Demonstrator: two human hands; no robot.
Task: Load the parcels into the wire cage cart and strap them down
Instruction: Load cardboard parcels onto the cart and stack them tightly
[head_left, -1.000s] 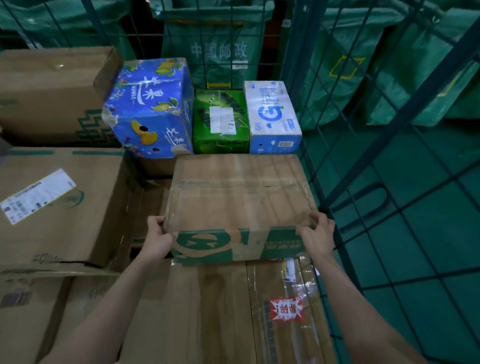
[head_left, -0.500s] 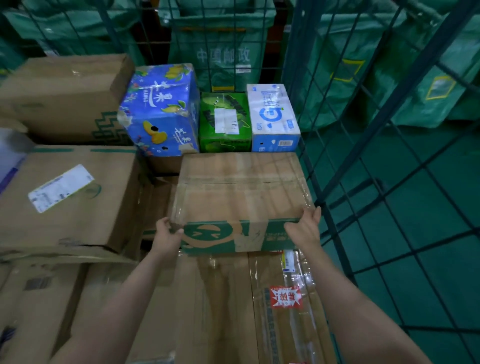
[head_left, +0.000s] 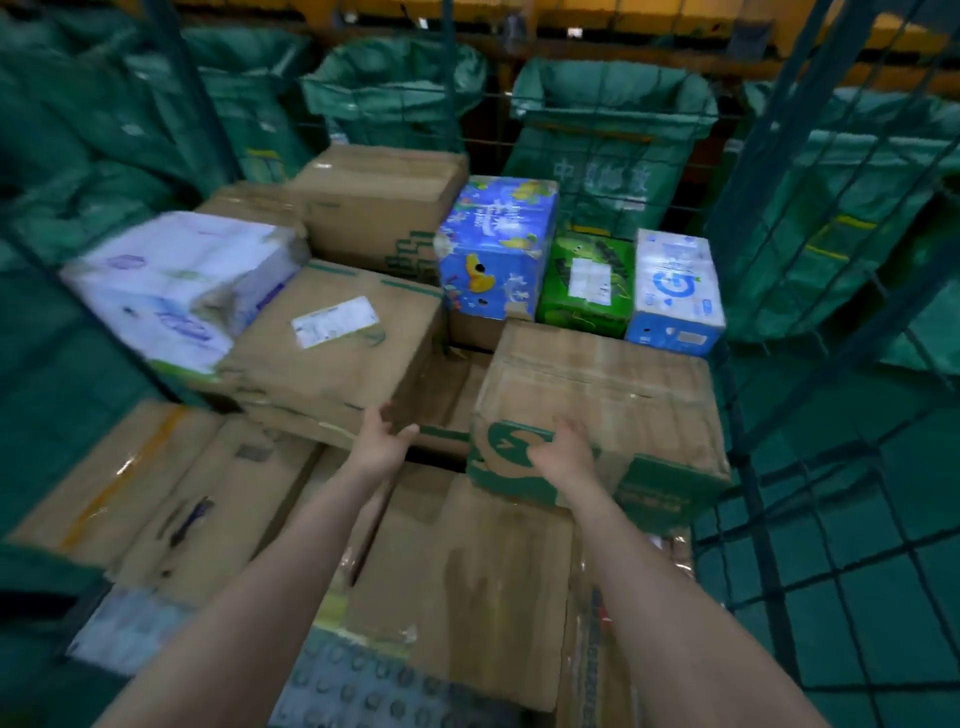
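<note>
Cardboard parcel at right grip (splayed)

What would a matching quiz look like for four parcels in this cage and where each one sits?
Parcels: 1 white pack; 2 green box; 3 pale blue box; 4 green-banded carton.
Places: A rear right corner; B far left; C closest to the right hand; D middle of the rear colourful three.
Pairs: 1-B, 2-D, 3-A, 4-C.
</note>
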